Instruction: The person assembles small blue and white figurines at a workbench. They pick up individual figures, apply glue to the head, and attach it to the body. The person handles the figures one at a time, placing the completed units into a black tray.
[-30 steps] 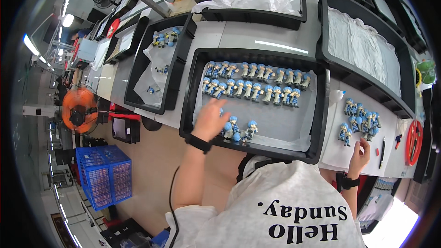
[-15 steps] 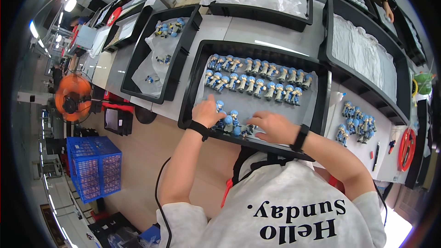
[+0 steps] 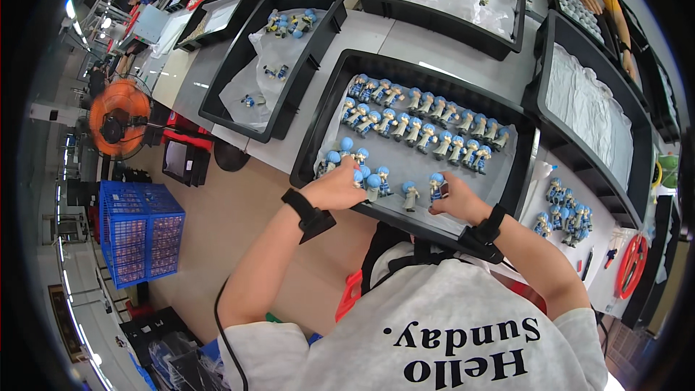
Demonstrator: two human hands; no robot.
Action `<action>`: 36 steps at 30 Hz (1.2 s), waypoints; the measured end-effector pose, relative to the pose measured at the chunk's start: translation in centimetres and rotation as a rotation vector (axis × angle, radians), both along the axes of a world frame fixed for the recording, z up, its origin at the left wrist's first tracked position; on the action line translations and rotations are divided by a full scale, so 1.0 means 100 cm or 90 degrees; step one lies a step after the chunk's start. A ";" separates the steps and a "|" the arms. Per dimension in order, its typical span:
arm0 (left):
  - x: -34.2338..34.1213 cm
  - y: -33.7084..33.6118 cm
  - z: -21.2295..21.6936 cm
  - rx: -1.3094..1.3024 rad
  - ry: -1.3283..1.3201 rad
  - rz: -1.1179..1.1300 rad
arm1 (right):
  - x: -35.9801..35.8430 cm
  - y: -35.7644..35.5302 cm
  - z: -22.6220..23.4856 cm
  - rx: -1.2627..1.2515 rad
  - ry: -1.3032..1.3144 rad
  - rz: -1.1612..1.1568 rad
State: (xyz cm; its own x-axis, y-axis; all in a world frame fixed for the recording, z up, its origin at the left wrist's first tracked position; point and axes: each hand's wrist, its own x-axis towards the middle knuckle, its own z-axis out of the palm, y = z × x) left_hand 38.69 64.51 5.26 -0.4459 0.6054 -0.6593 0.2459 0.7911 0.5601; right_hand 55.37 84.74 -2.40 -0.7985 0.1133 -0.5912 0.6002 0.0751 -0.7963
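Grey bench (image 3: 217,65) is loaded with black trays. Centre black tray (image 3: 318,145), grey-lined, carries two rows of blue-capped figurines (image 3: 420,127) across its far half. Left hand (image 3: 334,188) rests at the near-left edge, fingers closed around a cluster of figurines (image 3: 365,177). Right hand (image 3: 455,201) pinches one blue-capped figurine (image 3: 436,185); a lone figurine (image 3: 410,194) stands between the hands.
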 end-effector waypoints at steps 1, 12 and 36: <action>0.000 0.006 -0.005 -0.013 0.014 -0.048 | -0.002 0.002 -0.001 -0.058 -0.042 -0.035; -0.026 0.031 -0.025 -0.179 0.195 -0.254 | -0.039 -0.028 -0.018 -0.001 -0.178 -0.007; -0.081 -0.010 -0.031 -0.109 0.005 -0.131 | -0.075 -0.031 -0.001 -0.352 -0.244 -0.147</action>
State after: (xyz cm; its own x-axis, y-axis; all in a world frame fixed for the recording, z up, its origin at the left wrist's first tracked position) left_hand 30.57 63.55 2.13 -0.3302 0.5639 -0.7570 0.4149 0.8070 0.4202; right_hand 47.89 81.60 -2.51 -0.5144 -0.1426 -0.8456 0.7975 -0.4422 -0.4105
